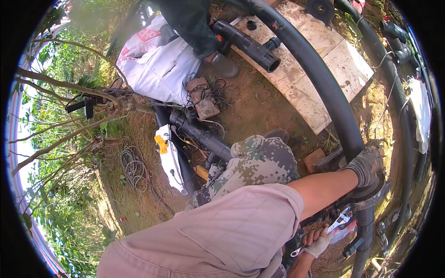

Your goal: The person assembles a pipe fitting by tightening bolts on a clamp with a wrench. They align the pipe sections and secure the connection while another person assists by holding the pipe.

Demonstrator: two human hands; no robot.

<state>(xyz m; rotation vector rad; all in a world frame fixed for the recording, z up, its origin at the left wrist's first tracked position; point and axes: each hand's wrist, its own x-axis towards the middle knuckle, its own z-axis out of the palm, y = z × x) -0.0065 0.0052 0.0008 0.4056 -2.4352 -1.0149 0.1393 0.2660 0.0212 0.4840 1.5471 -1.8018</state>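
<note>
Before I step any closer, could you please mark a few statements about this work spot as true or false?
1. The right hand has a metal wrench in its grip. True.
2. The left hand is bare. False: it wears a grey glove.
3. Another person's dark trouser leg shows beside the white sack. True.
4. The coil of thin cable lies on the white sack. False: it lies on the soil, apart from the sack.
5. Camouflage fabric shows just beyond the beige sleeve. True.
</note>
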